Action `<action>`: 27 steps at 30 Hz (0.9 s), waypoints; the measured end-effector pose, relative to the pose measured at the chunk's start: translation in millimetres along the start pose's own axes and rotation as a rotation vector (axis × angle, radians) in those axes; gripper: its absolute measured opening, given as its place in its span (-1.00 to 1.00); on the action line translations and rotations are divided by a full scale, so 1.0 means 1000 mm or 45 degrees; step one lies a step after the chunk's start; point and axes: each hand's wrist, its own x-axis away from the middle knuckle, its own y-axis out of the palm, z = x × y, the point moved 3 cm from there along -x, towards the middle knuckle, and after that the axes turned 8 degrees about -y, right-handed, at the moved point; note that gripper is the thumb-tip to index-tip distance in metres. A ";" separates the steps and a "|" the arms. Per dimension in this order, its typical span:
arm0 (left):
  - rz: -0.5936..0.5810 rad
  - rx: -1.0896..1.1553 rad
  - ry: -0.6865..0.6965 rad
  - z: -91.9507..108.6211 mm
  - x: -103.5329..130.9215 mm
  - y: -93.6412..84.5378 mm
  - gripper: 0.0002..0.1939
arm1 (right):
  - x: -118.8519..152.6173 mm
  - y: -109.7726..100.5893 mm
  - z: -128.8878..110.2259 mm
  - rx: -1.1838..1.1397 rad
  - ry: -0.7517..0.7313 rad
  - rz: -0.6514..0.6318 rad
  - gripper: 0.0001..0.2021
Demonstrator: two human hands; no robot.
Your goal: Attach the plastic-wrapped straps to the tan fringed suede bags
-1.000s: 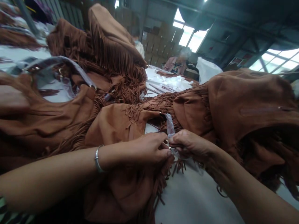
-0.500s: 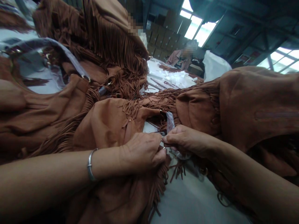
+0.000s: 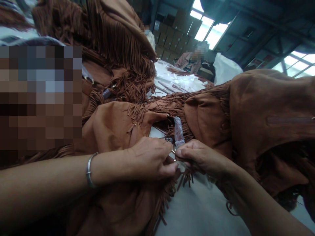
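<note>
A brown fringed suede bag (image 3: 110,123) lies in front of me, its fringe hanging over the pale table. My left hand (image 3: 154,159) is closed at the bag's near edge, beside a small gold metal ring (image 3: 173,155). My right hand (image 3: 200,155) pinches the end of the bag's strap (image 3: 179,131), which is wrapped in clear plastic, right against the ring. The two hands nearly touch, with the ring between them. My fingers hide the strap end, and I cannot tell if the ring is fastened to it.
More brown fringed bags are heaped at the back left (image 3: 118,36) and on the right (image 3: 268,105). White wrapping and strips cover the far table (image 3: 172,77). A person (image 3: 190,62) sits beyond it, near stacked cartons (image 3: 169,41). Pixel blocks hide the left side.
My hands have moved slightly apart, the right one a little lower and to the right. More of the gold ring and the plastic-wrapped strap now shows. A pixelated patch now covers the left.
</note>
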 end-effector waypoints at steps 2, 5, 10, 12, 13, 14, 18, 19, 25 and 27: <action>-0.115 0.055 0.003 0.002 0.001 -0.002 -0.73 | -0.003 -0.003 -0.003 0.010 0.025 -0.028 -0.71; -0.216 0.136 -0.019 0.002 0.003 -0.001 -0.74 | -0.006 -0.007 -0.006 0.018 0.054 -0.065 -0.70; -0.060 -0.105 -0.028 0.002 0.004 0.004 -0.62 | -0.008 -0.007 -0.002 -0.060 0.126 -0.073 -0.67; 0.001 -0.173 -0.032 0.001 0.003 0.006 -0.59 | -0.007 -0.006 0.002 -0.124 0.100 -0.076 -0.64; 0.029 -0.193 -0.032 0.001 0.002 0.007 -0.59 | -0.006 -0.006 0.005 -0.160 0.068 -0.074 -0.64; 0.051 -0.208 -0.026 0.001 0.002 0.007 -0.58 | -0.004 -0.005 0.007 -0.190 0.027 -0.070 -0.63; 0.089 -0.275 0.041 0.000 -0.001 0.010 -0.56 | 0.005 0.000 0.016 -0.195 -0.049 -0.057 -0.57; 0.099 -0.282 0.056 0.000 -0.001 0.010 -0.57 | 0.008 0.002 0.018 -0.176 -0.041 -0.060 -0.55; 0.071 -0.285 0.076 -0.001 -0.001 0.008 -0.61 | 0.018 0.013 0.025 -0.190 -0.104 0.017 -0.53; 0.016 -0.249 0.102 -0.001 0.001 0.008 -0.60 | 0.020 0.013 0.026 -0.193 -0.116 0.037 -0.55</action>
